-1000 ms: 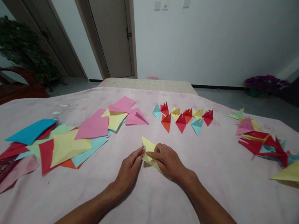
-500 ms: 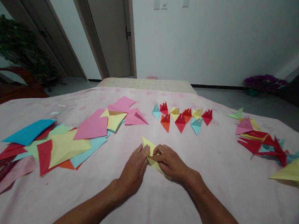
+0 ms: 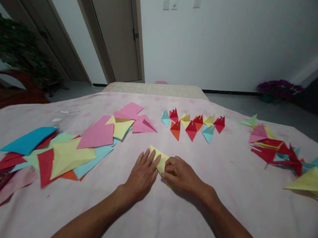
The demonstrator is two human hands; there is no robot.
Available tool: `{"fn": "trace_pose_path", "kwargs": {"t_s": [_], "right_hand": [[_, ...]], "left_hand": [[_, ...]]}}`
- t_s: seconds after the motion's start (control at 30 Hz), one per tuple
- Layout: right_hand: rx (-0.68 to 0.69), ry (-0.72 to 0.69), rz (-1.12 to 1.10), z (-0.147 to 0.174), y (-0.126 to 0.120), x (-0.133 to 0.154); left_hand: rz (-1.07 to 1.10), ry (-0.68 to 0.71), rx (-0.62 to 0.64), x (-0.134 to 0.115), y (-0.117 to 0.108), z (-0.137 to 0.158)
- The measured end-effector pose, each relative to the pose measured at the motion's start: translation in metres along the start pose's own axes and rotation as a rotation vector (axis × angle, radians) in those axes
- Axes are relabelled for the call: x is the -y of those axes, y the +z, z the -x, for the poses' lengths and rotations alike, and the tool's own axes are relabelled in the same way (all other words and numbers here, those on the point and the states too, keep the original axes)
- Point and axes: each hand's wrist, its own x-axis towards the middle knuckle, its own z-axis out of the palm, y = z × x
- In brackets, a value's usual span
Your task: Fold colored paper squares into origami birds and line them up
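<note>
Yellow paper [image 3: 162, 163] lies under the spread left hand [image 3: 142, 172], pinched by the right hand [image 3: 179, 173], folded cranes [image 3: 191, 130] beyond, loose sheets [image 3: 97, 133] leftward.

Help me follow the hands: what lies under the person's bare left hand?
The bare left hand lies over part of a folded, pointed yellow paper. The paper's far tip and middle show; any creases beneath the hand are covered.

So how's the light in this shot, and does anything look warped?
Head view: dim, soft light, no strong glare; same view, faint shadow on the tablecloth below the right hand; there too, the grey-brown door leans, likely wide-angle distortion.
</note>
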Motion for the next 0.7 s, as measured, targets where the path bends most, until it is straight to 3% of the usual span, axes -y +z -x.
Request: {"fn": "trace_pose_path", "kwargs": {"t_s": [0.17, 0.33, 0.5, 0.6, 0.7], "right_hand": [[0.007, 0.044, 0.002, 0.003, 0.002, 0.008], [0.029, 0.079, -0.158, 0.003, -0.006, -0.005], [-0.236, 0.228, -0.255, -0.002, 0.000, -0.025], [-0.271, 0.127, -0.155, -0.005, 0.011, -0.029], [-0.180, 0.062, 0.029, -0.007, 0.020, -0.030]], "left_hand": [[-0.017, 0.015, -0.004, 0.001, -0.001, 0.000], [0.003, 0.067, 0.038, 0.003, -0.005, 0.001], [0.030, 0.086, 0.073, 0.004, -0.009, 0.001], [0.075, 0.108, 0.076, 0.006, -0.011, 0.001], [0.174, 0.126, 0.030, 0.015, -0.008, 0.002]]}}
